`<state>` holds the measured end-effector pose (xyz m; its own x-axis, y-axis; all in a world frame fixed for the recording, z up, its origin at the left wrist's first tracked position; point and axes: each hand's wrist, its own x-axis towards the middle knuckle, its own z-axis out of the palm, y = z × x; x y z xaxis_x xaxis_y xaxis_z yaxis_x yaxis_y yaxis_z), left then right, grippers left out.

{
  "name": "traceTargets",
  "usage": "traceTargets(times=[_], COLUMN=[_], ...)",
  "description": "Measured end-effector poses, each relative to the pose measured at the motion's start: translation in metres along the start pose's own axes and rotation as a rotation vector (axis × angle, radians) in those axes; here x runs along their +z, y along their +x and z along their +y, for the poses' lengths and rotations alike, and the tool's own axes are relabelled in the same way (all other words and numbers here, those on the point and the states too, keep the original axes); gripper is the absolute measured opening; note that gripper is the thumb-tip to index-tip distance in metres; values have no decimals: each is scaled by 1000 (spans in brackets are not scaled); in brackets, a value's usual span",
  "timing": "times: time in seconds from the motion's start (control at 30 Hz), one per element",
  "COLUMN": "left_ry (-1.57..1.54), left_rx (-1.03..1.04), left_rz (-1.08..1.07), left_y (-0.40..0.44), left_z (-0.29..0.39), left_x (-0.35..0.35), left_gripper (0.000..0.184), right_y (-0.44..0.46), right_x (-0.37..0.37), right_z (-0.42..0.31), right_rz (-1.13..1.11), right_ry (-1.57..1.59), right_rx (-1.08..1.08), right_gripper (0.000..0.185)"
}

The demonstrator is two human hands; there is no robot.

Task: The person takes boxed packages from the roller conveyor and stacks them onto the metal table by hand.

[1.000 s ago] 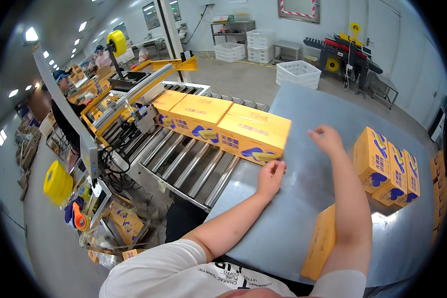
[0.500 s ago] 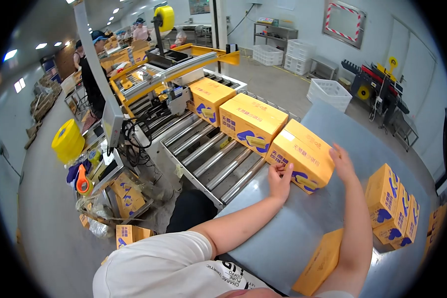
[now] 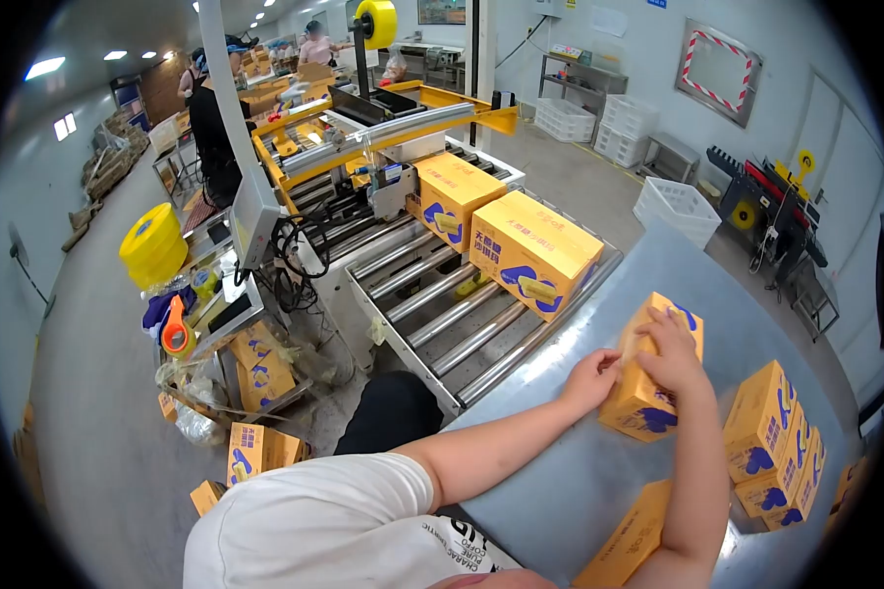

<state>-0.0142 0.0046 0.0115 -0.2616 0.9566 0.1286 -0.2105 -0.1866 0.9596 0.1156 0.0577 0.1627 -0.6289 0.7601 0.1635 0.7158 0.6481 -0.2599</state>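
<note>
On the metal table, a yellow carton stands between my hands. My right hand lies over its top with fingers spread. At its left edge is my left hand, fingers bent and close together; whether they grip the carton is unclear. Two more cartons, a nearer one and a farther one, sit on the roller conveyor. A flat yellow carton lies under my right forearm.
Several cartons stand at the table's right side. A taping machine spans the conveyor. To the left are yellow tape rolls and an orange tape dispenser. Co-workers stand at the back left.
The carton between my hands has come away from the conveyor row and turned, now nearer me on the table. My right hand has moved from its far side onto its top. The view has shifted.
</note>
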Motion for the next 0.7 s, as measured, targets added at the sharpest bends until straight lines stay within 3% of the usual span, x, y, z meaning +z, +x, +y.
traceTargets(times=[0.1, 0.3, 0.4, 0.5, 0.7], left_ry=[116, 144, 158, 167, 152], left_rx=[64, 15, -2, 10, 36], left_rz=[2, 1, -22, -28, -24], left_y=[-3, -8, -9, -8, -9], left_z=[-5, 6, 10, 4, 4], left_x=[3, 3, 3, 2, 5], left_gripper=[28, 23, 22, 22, 19], right_y=[-2, -24, -22, -19, -6], right_x=[-4, -55, -35, -28, -2], right_z=[53, 85, 94, 62, 66], right_rz=[38, -83, 16, -97, -43], right_ry=[-72, -259, -544, -578, -258], right_rx=[201, 1083, 1110, 942, 645], right_gripper=[46, 56, 57, 66, 72])
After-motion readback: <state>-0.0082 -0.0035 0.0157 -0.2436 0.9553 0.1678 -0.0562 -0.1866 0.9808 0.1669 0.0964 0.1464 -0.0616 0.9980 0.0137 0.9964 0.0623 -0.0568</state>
